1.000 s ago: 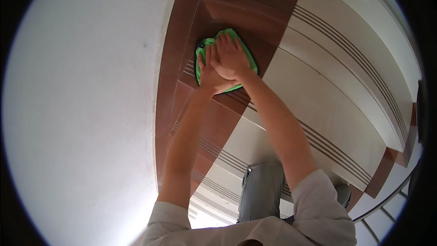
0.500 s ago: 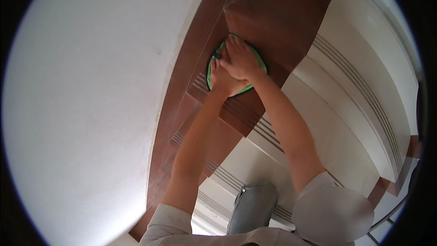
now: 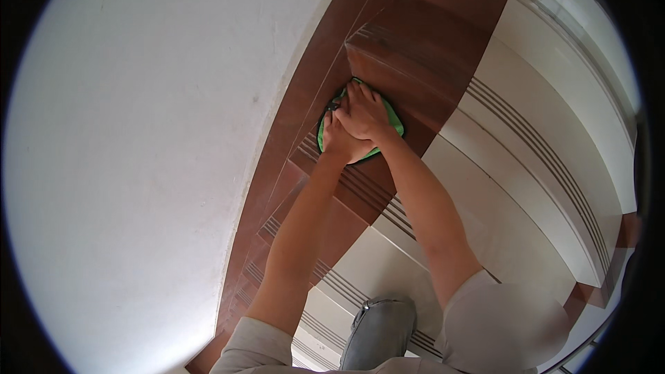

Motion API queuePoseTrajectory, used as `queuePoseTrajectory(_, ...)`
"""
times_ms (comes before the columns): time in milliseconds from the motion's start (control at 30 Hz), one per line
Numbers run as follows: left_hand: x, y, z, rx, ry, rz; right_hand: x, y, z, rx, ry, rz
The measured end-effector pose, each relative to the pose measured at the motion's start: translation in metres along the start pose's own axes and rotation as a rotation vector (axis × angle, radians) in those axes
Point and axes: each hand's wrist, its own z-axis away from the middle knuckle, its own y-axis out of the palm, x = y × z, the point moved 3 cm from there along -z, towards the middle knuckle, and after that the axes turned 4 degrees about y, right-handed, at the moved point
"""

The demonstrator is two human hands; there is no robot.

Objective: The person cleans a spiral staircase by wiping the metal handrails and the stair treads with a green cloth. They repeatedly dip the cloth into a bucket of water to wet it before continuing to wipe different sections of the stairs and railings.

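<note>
A green cloth with a dark edge (image 3: 395,123) lies flat on a reddish-brown stair tread, close to the inner corner below a riser. My left hand (image 3: 339,140) rests on it with the palm down. Partly over the left hand lies my right hand (image 3: 365,115), its fingers stretched forward onto the cloth. Both hands press flat, and neither has its fingers wrapped round the cloth. A small dark piece (image 3: 332,106) shows beside the fingers at the cloth's left side; I cannot tell what it is.
A white wall (image 3: 152,152) rises along the left, with a brown skirting (image 3: 291,121) at its foot. Cream steps with dark grooved lines (image 3: 526,135) curve off to the right. Further brown steps (image 3: 422,28) go up ahead. My grey-trousered knee (image 3: 381,332) is below.
The view has shifted, so the steps and my hands sit lower in the picture and more upper steps show. Both hands stay on the cloth at nearly the same spot.
</note>
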Motion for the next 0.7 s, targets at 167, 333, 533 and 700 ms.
queuePoseTrajectory(167, -0.007, -0.006, -0.003, 0.084, -0.024, 0.048, -0.002, -0.005, -0.003, 0.007, 0.034, 0.009)
queuePoseTrajectory(333, -0.010, -0.008, 0.001, 0.054, -0.052, 0.052, -0.001, -0.002, -0.005, 0.013, 0.032, -0.020)
queuePoseTrajectory(533, -0.002, -0.007, 0.020, 0.085, -0.106, 0.040, 0.013, 0.004, 0.006, -0.017, 0.032, -0.058)
queuePoseTrajectory(700, 0.003, -0.018, 0.045, 0.111, -0.149, 0.053, 0.036, 0.008, 0.024, 0.037, 0.019, -0.029)
